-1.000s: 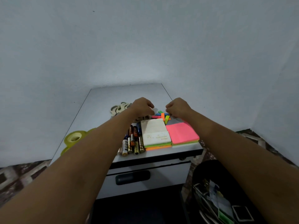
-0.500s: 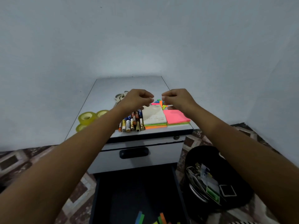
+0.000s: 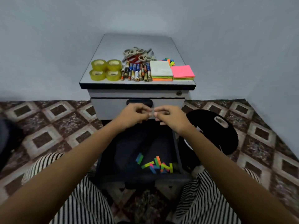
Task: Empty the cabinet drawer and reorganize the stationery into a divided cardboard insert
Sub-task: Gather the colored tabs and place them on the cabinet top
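The bottom drawer [image 3: 177, 149] of the cabinet stands pulled out toward the person, and a loose scatter of small colored sticky tabs [image 3: 155, 164] lies on its dark floor near the front right corner. Above the drawer's back half, both hands hang in the air: the left hand [image 3: 135, 116] and the right hand [image 3: 169, 118] have curled fingers, with the fingertips almost meeting. I cannot tell whether either pinches anything. Behind them is a closed upper drawer with a black handle [image 3: 139, 102]. On the cabinet top [image 3: 137, 41] sit four rolls of yellow tape [image 3: 106, 70], a row of batteries [image 3: 136, 71], a heap of scissors [image 3: 138, 54], a white-topped note pad [image 3: 161, 70], a pink note pad [image 3: 182, 71] and more colored tabs [image 3: 169, 60]. A black bin [image 3: 226, 138] stands on the patterned floor [image 3: 48, 123] just right of the drawer.
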### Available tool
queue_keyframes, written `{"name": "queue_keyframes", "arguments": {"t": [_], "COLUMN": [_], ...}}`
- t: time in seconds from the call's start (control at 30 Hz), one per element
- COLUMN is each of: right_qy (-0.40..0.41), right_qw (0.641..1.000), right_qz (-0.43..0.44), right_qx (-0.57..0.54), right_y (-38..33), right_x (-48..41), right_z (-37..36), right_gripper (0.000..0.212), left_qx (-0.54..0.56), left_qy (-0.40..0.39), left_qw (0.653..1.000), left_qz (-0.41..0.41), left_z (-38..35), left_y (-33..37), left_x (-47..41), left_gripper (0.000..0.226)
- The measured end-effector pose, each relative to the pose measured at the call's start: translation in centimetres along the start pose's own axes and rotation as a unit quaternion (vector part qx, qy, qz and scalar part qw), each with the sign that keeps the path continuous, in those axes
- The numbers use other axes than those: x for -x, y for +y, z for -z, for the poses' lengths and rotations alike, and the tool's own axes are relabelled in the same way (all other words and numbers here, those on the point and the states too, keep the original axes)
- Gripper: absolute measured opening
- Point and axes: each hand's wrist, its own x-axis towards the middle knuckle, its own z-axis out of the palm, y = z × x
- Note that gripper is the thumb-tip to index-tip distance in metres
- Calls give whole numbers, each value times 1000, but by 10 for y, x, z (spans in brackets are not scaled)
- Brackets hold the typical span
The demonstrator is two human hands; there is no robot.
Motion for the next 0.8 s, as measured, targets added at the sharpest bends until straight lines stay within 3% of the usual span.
{"name": "queue_keyframes", "arguments": {"t": [0.27,0.5,0.8], "right_qy": [-31,-73,-157], "right_qw": [992,966,873], "right_qz": [-116,-176,-188], "right_qx": [49,176,423], "right_y": [96,140,174], "right_x": [39,35,21], "right_z": [-61,-81,-91], "right_gripper": [22,25,17], "left_qx": [-103,-133,-171], "left_qy": [-17,-49,-63], "left_qw": [988,974,958], "left_qz": [114,179,223], "left_z": [-47,-72,-82], "left_y": [-109,-147,-185], "left_x": [42,45,39], "left_gripper": [19,20,28]}}
